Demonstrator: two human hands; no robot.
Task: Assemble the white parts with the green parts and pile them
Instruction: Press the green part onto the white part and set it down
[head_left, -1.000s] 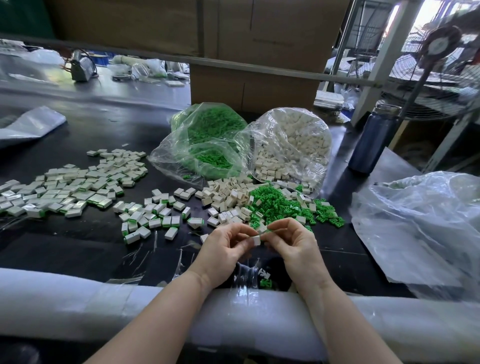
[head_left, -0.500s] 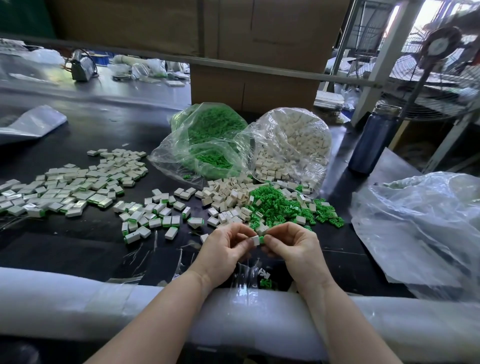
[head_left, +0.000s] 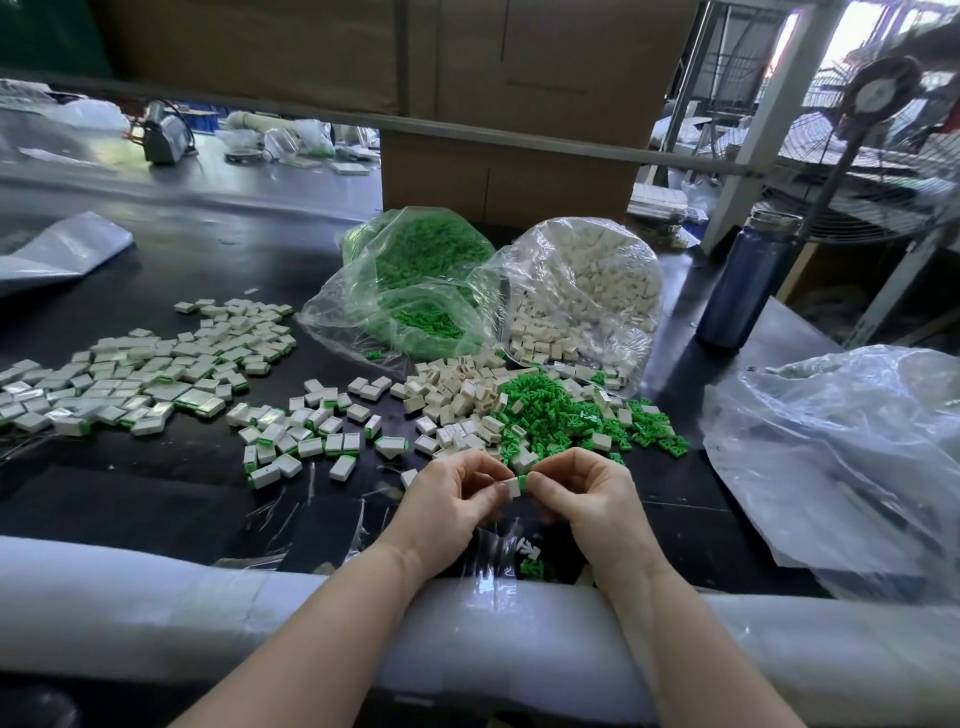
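My left hand (head_left: 451, 498) pinches a small white part (head_left: 511, 486) just above the near table edge. My right hand (head_left: 582, 489) pinches a green part (head_left: 523, 479) whose end is pressed into the white one. Just beyond the hands lie a loose heap of white parts (head_left: 457, 400) and a heap of green parts (head_left: 550, 410). Assembled white-and-green pieces (head_left: 301, 436) are scattered to the left, with a larger spread (head_left: 145, 374) farther left.
A clear bag of green parts (head_left: 415, 291) and a clear bag of white parts (head_left: 582, 291) stand behind the heaps. A dark blue bottle (head_left: 743, 280) is at the right, a crumpled plastic bag (head_left: 841, 467) nearer. White padding (head_left: 156, 603) covers the table's near edge.
The green part has gone further into the white part between my fingertips. Both hands stayed in about the same place.
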